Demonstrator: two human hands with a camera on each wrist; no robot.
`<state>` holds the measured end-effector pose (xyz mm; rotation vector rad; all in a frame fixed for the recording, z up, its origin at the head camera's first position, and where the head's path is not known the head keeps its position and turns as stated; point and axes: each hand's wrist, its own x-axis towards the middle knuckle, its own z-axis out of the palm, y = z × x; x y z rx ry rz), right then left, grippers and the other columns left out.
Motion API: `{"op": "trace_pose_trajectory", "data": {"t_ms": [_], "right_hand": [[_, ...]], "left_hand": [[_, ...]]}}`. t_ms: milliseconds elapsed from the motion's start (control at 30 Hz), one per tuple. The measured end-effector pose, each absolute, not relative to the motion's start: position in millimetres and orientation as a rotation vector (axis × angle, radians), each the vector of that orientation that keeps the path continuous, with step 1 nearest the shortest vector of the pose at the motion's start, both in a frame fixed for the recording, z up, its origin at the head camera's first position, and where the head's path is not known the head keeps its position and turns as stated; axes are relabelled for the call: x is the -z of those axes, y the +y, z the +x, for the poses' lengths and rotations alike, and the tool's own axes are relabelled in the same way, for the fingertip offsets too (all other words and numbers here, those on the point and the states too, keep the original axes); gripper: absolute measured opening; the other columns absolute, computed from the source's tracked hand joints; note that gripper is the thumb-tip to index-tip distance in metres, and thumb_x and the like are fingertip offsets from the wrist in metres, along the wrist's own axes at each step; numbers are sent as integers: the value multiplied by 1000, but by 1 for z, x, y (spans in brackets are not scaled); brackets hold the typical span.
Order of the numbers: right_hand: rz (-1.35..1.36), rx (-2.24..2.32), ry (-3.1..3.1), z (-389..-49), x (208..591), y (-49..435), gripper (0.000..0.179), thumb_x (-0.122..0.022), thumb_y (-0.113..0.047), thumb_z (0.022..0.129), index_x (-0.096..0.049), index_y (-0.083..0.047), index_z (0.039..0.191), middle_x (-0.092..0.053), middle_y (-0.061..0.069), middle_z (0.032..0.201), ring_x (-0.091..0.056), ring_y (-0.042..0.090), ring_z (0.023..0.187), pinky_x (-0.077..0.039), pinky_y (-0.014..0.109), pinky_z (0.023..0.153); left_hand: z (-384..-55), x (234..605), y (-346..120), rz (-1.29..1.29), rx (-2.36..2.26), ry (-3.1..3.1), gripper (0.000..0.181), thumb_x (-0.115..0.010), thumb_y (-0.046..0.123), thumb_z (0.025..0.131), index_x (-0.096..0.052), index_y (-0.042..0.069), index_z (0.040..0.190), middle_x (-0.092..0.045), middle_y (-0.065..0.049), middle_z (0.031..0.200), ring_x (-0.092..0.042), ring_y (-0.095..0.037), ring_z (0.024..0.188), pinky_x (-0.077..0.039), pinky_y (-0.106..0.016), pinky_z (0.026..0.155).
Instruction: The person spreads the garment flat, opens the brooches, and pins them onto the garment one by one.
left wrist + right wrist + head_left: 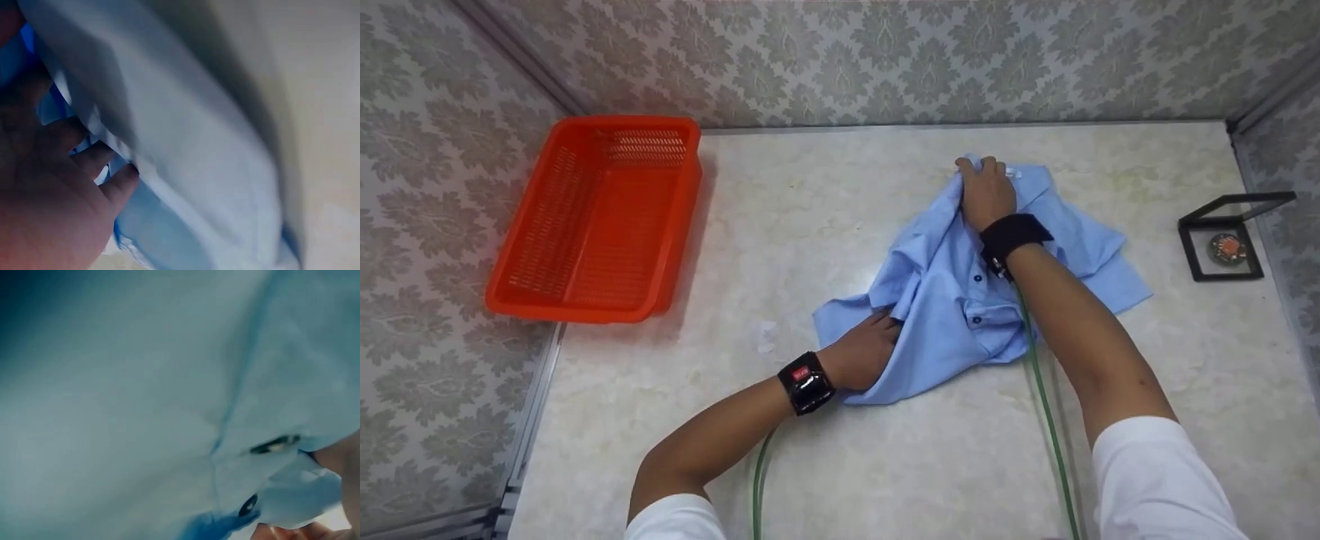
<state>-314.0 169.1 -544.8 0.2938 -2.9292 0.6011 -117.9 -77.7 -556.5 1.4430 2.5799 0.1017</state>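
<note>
A light blue shirt [937, 300] with dark buttons lies crumpled on the table. At its far end, near the collar, my right hand [988, 193] grips the cloth. In the right wrist view the pale cloth [124, 416] fills most of the picture, with two buttons low down and fingertips [292, 533] at the bottom edge. My left hand [864, 352] reaches in under a fold at the near left side of the shirt. The left wrist view shows its fingers [121, 183] spread and extended along the edge of the cloth [185, 135], the tips partly hidden.
An orange plastic basket [667, 277] stands at the back left. At the right, a black hinged frame [1230, 276] holds a small round object [1227, 247]. A small pale scrap [766, 337] lies left of the shirt. Green cables [1046, 405] run from both wrists.
</note>
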Motion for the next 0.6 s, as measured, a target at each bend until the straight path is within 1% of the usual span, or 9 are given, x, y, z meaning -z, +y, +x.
{"op": "trace_pose_trajectory", "data": {"t_ms": [100,167,200,300,400,500,600], "right_hand": [[269,-658,-2991,-314,543,175,55,-46,-1,100,-37,-4,154,-46,37,135,-46,52,122,-46,60,91],[255,-727,-3033,-313,540,180,66,-51,-4,98,-25,-4,159,-40,36,143,-40,51,129,-42,60,98],[250,-760,-3047,-312,539,183,71,-54,-5,97,-22,-3,160,-37,36,146,-37,51,133,-39,59,102],[250,-780,-3053,-307,535,190,75,-61,-14,97,-20,1,158,-34,35,149,-30,50,138,-32,56,110],[253,-741,-3071,-297,531,193,73,-63,-21,98,-25,3,157,-34,36,149,-28,51,138,-28,58,112],[255,-686,-3156,-286,530,194,72,-62,-27,100,-26,-2,158,-28,37,152,-24,54,139,-24,63,111],[272,-639,-3242,-279,531,193,72,-58,-33,101,-24,-10,160,-19,36,157,-17,56,142,-19,68,112]], "left_hand": [[-118,556,-76,1466,-101,2576,27,-54,13,93,-67,3,114,-60,-10,121,-49,-29,123,-26,-45,117],[-120,555,-76,1467,-116,2572,28,-56,14,92,-67,4,116,-60,-9,122,-50,-28,122,-27,-44,116],[-120,554,-76,1464,-127,2566,30,-57,14,91,-67,4,118,-60,-9,123,-50,-28,122,-28,-43,116],[-123,553,-76,1439,-208,2560,33,-59,14,92,-66,5,122,-60,-9,123,-51,-27,121,-32,-43,112],[-125,551,-76,1410,-319,2577,28,-59,15,95,-66,5,120,-61,-10,120,-54,-27,116,-38,-42,106],[-126,550,-78,1373,-400,2618,21,-58,15,98,-65,5,115,-62,-9,112,-57,-26,107,-42,-41,98],[-129,548,-81,1309,-438,2662,20,-59,16,98,-64,6,114,-62,-8,104,-58,-25,101,-44,-40,92]]}}
